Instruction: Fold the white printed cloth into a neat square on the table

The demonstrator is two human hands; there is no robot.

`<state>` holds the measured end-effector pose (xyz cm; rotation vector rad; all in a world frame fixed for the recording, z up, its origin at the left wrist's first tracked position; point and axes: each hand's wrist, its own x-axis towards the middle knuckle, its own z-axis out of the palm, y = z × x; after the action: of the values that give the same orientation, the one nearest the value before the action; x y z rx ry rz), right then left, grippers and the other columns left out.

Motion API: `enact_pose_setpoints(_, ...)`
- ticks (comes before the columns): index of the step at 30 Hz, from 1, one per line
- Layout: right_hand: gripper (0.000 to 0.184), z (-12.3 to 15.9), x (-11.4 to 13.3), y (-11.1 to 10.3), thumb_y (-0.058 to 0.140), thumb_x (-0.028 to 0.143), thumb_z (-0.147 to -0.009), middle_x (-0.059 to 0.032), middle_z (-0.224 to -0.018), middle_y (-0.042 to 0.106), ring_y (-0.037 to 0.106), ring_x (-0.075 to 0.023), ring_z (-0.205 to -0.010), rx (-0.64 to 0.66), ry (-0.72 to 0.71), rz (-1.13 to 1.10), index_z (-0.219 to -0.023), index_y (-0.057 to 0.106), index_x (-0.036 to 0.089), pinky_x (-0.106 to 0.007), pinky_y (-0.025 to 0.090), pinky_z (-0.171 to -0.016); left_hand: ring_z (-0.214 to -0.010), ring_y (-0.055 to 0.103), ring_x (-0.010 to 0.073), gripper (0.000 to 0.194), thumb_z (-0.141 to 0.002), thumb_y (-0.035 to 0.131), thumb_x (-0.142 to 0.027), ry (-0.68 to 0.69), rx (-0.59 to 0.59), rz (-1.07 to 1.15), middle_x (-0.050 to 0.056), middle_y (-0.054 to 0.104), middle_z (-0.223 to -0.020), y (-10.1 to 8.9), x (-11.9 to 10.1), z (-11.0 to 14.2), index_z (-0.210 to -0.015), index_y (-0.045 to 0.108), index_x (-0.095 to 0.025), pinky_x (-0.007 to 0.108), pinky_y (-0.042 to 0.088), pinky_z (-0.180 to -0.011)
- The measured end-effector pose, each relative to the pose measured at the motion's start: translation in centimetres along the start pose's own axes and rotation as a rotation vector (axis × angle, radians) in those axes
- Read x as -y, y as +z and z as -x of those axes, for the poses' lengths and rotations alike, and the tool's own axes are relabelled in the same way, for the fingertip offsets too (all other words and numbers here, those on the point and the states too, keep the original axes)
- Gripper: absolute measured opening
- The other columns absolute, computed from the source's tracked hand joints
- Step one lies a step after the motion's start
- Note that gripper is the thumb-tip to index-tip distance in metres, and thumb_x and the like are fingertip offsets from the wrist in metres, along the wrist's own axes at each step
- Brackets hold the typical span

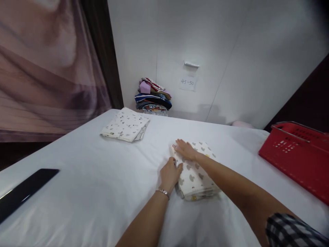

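Note:
A folded white cloth (196, 180) printed with grey and a few yellow shapes lies in front of me on the bed's white sheet (102, 185). My right hand (185, 150) rests flat on its far left part, fingers stretched out. At the cloth's left edge is my left hand (170, 174), its thumb over the top and its fingers curled along the side, gripping that edge. Farther back on the left lies a second folded white cloth (125, 124) with small dark prints, apart from both hands.
A red plastic basket (298, 161) with a metal handle stands at the right. A black flat object (25, 188) lies at the left edge. Behind the bed, a stack of folded clothes (153, 97) is against the white wall. A curtain (51, 68) hangs on the left.

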<state>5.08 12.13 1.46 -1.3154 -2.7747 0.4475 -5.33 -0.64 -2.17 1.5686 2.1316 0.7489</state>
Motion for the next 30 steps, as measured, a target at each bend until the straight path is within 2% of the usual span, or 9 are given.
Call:
enact_pose_setpoints(3,0.065,1.1,-4.0,-1.3,0.023,0.055,-0.09,-0.0077,-0.15,0.014,0.007,-0.0226,-0.139,-0.148,0.125,0.095,-0.143,0.023,0.017,-0.047,0.006,-0.11,-0.087,0.061,0.0201,0.034,-0.081,0.047,-0.048,-0.017,0.016,0.004,0.003,0.066,-0.094,-0.1,-0.1,-0.1,-0.104,0.046,-0.023,0.028,0.038,-0.068)
enact_pose_setpoints(5,0.062,2.1,-7.0,-1.2,0.024,0.051,-0.091,-0.0075,-0.15,0.016,0.007,-0.0228,-0.138,-0.207,0.249,0.162,-0.143,0.023,0.017,-0.048,0.005,-0.11,-0.087,0.061,0.0196,0.034,-0.081,0.047,-0.048,-0.027,0.029,0.009,0.003,0.065,-0.095,-0.1,-0.1,-0.1,-0.104,0.046,-0.023,0.028,0.038,-0.068)
enact_pose_setpoints(7,0.059,2.8,-9.4,-0.3,0.025,0.049,-0.092,-0.0085,-0.149,0.022,0.012,-0.0236,-0.138,-0.182,0.336,0.18,-0.142,0.026,0.017,-0.047,0.011,-0.11,-0.086,0.061,0.0192,0.033,-0.081,0.048,-0.048,-0.033,0.039,0.012,0.003,0.065,-0.094,-0.2,-0.1,-0.2,-0.102,0.047,-0.023,0.027,0.038,-0.068)
enact_pose_setpoints(10,0.059,3.1,-11.5,1.4,0.026,0.049,-0.092,-0.0086,-0.148,0.023,0.014,-0.0239,-0.137,-0.147,0.351,0.149,-0.141,0.029,0.017,-0.042,0.021,-0.108,-0.087,0.061,0.0196,0.033,-0.08,0.049,-0.048,-0.034,0.033,0.014,0.003,0.066,-0.094,-0.2,-0.2,-0.1,-0.1,0.048,-0.022,0.027,0.038,-0.068)
enact_pose_setpoints(14,0.061,2.5,-11.7,2.0,0.027,0.051,-0.091,-0.0076,-0.149,0.02,0.01,-0.0242,-0.138,-0.147,0.333,0.097,-0.142,0.027,0.017,-0.042,0.019,-0.109,-0.088,0.061,0.0198,0.034,-0.08,0.049,-0.048,-0.04,0.036,0.014,0.004,0.066,-0.096,-0.2,-0.3,-0.1,-0.102,0.048,-0.022,0.028,0.038,-0.069)
enact_pose_setpoints(19,0.062,3.0,-11.5,-0.2,0.037,0.049,-0.089,-0.0081,-0.149,0.021,0.011,-0.0225,-0.138,-0.143,0.38,-0.217,-0.141,0.03,0.017,-0.039,0.015,-0.111,-0.09,0.061,0.0193,0.035,-0.081,0.048,-0.048,-0.036,0.047,0.015,0.004,0.065,-0.097,-0.4,-0.3,0.0,-0.103,0.048,-0.022,0.028,0.038,-0.071)
enact_pose_setpoints(22,0.065,5.1,-11.9,-1.1,0.038,0.051,-0.088,-0.0086,-0.148,0.024,0.026,-0.0234,-0.134,-0.21,0.486,-0.404,-0.143,0.024,0.02,-0.039,0.024,-0.108,-0.089,0.062,0.0196,0.034,-0.081,0.047,-0.049,-0.019,0.029,0.019,0.004,0.066,-0.096,-0.3,-0.1,0.0,-0.103,0.048,-0.022,0.028,0.039,-0.07)
enact_pose_setpoints(25,0.076,8.2,-12.1,-0.8,0.047,0.053,-0.083,-0.0142,-0.14,0.038,0.047,-0.0261,-0.12,-0.241,0.626,-0.572,-0.143,0.022,0.016,-0.038,0.041,-0.097,-0.088,0.062,0.0205,0.034,-0.081,0.047,-0.049,0.004,0.012,0.022,0.004,0.066,-0.096,-0.1,0.2,-0.1,-0.102,0.047,-0.022,0.028,0.039,-0.07)
enact_pose_setpoints(30,0.081,13.0,-11.6,-0.1,0.064,0.055,-0.071,-0.0146,-0.131,0.05,0.061,-0.0245,-0.1,-0.203,0.748,-0.85,-0.137,0.034,0.018,-0.031,0.053,-0.078,-0.091,0.062,0.0214,0.037,-0.081,0.047,-0.049,0.004,0.007,0.026,0.006,0.066,-0.098,-0.1,0.1,-0.2,-0.105,0.047,-0.022,0.029,0.039,-0.072)
